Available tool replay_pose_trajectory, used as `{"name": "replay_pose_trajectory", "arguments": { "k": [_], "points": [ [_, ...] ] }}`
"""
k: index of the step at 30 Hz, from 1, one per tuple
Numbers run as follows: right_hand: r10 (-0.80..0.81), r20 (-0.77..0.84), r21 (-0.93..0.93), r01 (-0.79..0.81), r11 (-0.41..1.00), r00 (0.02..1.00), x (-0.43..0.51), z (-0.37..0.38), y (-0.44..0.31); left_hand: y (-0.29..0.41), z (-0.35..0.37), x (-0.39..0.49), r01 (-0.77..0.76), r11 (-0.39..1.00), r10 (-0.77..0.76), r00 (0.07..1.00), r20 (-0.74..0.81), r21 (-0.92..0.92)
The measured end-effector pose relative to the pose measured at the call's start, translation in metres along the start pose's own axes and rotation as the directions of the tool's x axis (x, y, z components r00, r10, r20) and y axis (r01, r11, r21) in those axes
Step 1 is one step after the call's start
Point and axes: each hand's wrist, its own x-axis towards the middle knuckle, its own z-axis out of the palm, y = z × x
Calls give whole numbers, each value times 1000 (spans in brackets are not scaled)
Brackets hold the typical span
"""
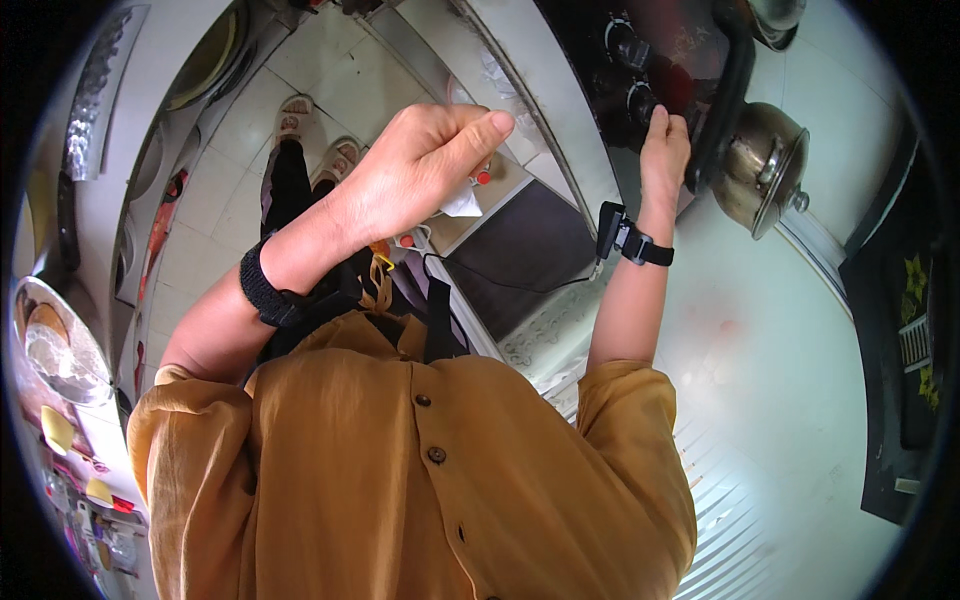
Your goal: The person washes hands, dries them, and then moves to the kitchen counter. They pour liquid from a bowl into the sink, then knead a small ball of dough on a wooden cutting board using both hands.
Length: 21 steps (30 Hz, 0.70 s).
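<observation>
My right hand [664, 154] reaches to the dark front panel of a stove [592, 45], its thumb and fingers on the lower of two control knobs [640, 103]. Just right of that hand hangs a long black pan handle [724, 97]. Beyond it is a lidded metal pot [754, 161], which looks tilted in this view. My left hand [427, 161] is raised in front of my body over the floor, thumb pressed against the curled fingers. Nothing shows in it, though its palm side is hidden. Black straps circle both wrists, and the right one carries a small device [615, 229].
A cleaver [94, 97] with a black handle lies along the left side. Below it are a metal basin [64, 341] and a yellow cup [57, 430]. A thin black cable [517, 286] runs across a dark panel [525, 255]. My sandalled feet [294, 116] stand on floor tiles.
</observation>
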Motion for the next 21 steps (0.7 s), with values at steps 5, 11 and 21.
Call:
{"name": "replay_pose_trajectory", "arguments": {
  "k": [5, 11, 21],
  "points": [
    [-12, 150, -210, 43, 977, 989, 2, -7, -7, -16, -1, 12, -11, 999, 11, 1000, 1, -35],
    [0, 147, -265, 39, 963, 989, 0, -9, -14, -16, 1, 17, -39, 999, 40, 999, 10, -24],
    [17, -15, -79, -18, 997, 1000, -13, -17, -16, -11, -15, 15, 0, 1000, 0, 1000, -18, -22]
  ]
}}
